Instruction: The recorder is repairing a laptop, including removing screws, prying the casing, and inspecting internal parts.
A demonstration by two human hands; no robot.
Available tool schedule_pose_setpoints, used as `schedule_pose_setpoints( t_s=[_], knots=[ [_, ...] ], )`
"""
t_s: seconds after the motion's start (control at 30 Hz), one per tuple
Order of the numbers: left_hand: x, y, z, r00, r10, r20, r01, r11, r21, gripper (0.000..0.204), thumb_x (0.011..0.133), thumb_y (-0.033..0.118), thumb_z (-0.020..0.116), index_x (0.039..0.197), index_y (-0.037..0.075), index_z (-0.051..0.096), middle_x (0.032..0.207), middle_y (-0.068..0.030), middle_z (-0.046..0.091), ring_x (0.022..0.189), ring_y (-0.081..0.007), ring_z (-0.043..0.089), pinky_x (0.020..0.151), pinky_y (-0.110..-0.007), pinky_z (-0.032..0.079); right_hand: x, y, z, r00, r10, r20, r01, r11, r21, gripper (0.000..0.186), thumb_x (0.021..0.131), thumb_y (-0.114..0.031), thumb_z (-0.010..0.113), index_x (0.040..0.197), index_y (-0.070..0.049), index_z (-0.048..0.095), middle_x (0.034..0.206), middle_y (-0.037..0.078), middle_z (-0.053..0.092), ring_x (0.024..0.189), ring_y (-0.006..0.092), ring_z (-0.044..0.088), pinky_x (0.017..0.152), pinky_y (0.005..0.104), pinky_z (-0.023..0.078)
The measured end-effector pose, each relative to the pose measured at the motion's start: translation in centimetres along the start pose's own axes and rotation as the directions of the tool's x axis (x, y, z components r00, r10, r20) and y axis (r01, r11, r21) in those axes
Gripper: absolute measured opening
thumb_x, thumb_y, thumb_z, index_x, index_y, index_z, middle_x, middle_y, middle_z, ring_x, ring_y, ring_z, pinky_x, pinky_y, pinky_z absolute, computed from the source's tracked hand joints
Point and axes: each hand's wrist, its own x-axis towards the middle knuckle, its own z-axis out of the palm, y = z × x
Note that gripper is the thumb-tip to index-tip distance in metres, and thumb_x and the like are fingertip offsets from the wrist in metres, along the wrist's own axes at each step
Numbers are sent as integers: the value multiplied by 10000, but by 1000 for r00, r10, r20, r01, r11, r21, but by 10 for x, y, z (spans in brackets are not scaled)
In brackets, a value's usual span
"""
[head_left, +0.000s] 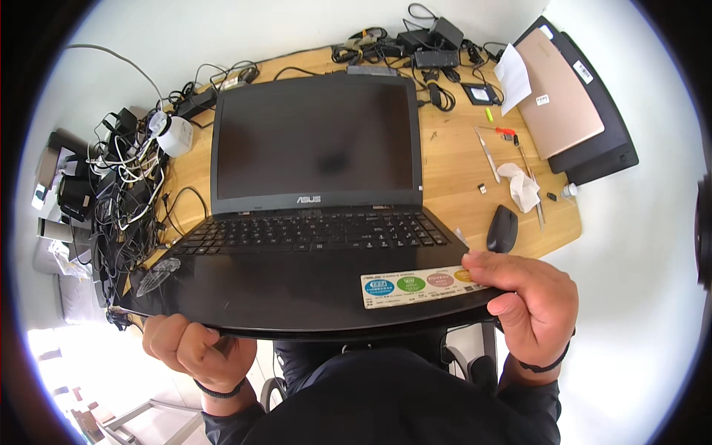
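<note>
A black laptop [297, 282] lies open in front of me, its dark screen [311, 133] raised and its front edge close to my body. My left hand [196, 345] is curled at the front left edge of the laptop, fingers bent and partly under it. My right hand [530, 300] grips the front right corner, a finger on top beside a long sticker with colored circles [406, 285] and the thumb at the edge. A clear, crumpled patch [156, 276] shows on the palm rest's left side.
The wooden table [452, 148] holds tangled cables and adapters [130, 170] at left and back [434, 55]. At right are a black mouse [502, 228], white tissue [519, 185], screwdriver [500, 131], small tools and two shut laptops [556, 104] against the wall. A chair frame [148, 415] shows below.
</note>
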Motion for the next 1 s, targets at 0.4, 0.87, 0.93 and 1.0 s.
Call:
schedule_pose_setpoints(
  t_s=[0.4, 0.87, 0.93, 1.0],
  knots=[
    [-4, -3, -3, 1000, 17, 5, -17, 997, -74, 398, 703, 209, 877, 899, 209, 531, 1021, -32, 518, 922, -258, 512, 800, -420, 417, -6, -3, 2, 998, 50, -37, -52, 998, -37, 324, 1001, -286, 721, 1009, 37, 744, 1064, 184, 799, 986, 353, 782, 878, 380, 598],
    [4, 40, -13, 993, 46, -106, -70, 969, -238, 255, 822, 188, 685, 1057, 87, 695, 1120, -30, 596, 1050, -192, 557, 855, -298, 432, -13, 46, -41, 992, 129, -16, -128, 991, 25, 547, 1009, -471, 706, 1124, 64, 735, 1135, 209, 755, 1018, 359, 732, 966, 391, 544],
    [7, 43, -14, 995, 37, -98, -61, 966, -253, 264, 817, 185, 687, 1058, 76, 693, 1128, -37, 592, 1062, -197, 554, 856, -299, 436, -4, 48, -48, 999, 44, 18, -43, 995, -88, 635, 1089, -518, 562, 1059, 99, 708, 1064, 215, 772, 1015, 289, 737, 967, 394, 547],
    [9, 39, -13, 989, 21, -149, -64, 956, -287, 279, 816, 184, 682, 1068, 65, 693, 1141, -51, 598, 1085, -211, 565, 882, -301, 448, 3, 47, -50, 998, 52, 39, -49, 996, -71, 675, 1066, -568, 578, 1053, 94, 710, 1044, 221, 764, 1008, 292, 734, 990, 401, 539]
  ],
)
